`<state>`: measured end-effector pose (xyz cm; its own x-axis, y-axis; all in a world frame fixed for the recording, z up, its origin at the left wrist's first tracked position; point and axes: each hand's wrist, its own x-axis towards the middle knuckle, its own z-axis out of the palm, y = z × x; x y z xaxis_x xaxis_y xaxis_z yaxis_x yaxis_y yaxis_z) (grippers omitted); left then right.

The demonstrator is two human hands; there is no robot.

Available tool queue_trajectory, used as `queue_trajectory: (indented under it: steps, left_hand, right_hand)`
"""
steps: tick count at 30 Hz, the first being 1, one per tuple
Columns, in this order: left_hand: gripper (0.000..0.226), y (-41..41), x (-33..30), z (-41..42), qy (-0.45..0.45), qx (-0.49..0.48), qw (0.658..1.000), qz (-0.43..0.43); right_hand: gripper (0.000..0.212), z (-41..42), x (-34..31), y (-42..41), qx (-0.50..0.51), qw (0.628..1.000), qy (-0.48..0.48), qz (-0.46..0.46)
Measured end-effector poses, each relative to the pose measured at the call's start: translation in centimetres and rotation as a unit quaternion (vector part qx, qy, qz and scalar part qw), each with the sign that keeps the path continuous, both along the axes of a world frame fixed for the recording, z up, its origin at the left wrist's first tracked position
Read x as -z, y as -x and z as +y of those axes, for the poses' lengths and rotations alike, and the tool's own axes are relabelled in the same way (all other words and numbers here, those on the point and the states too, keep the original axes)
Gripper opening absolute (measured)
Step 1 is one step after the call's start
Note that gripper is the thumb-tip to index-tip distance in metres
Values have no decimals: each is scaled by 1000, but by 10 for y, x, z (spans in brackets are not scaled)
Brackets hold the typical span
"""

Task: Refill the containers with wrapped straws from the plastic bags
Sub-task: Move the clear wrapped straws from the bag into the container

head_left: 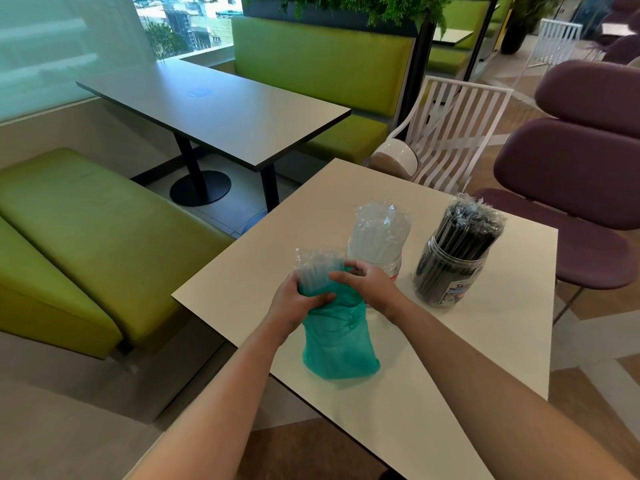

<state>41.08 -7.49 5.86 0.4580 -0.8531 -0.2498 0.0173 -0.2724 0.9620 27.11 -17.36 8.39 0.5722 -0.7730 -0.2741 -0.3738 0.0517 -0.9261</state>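
While thin teal plastic bag (337, 344) is gripped at neck by left hand (297, 299), fingers curled round clear-wrapped straw bundle (317, 270); right hand (367, 284) pinches bag mouth. Bundle upright above pale square surface (433, 393); clear round jar (375, 244) just behind, nearer right hand; black-straw jar (453, 258) further right.

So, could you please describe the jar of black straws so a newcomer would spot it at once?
Find the pale square table in the foreground. Two clear jars stand at its far side; yours is the right-hand jar of black straws, while its neighbour, the jar of clear straws, holds clear-wrapped ones.
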Motion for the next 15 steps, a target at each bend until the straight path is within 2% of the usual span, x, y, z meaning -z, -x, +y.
queue_trajectory:
  steps: [4, 11, 15]
  left_hand:
    - [60, 4, -2, -1, 1, 0, 1000, 2]
    - [46, 7, -2, -3, -3, -7, 999, 39]
    - [41, 7, -4, -4, -1, -15, 999, 46]
  right_hand:
    - [49, 0, 0, 2, -5, 1000, 25, -9]
    - [26, -1, 2, 1, -6, 999, -21, -32]
    - [21, -3, 3, 3, 1, 999, -27, -32]
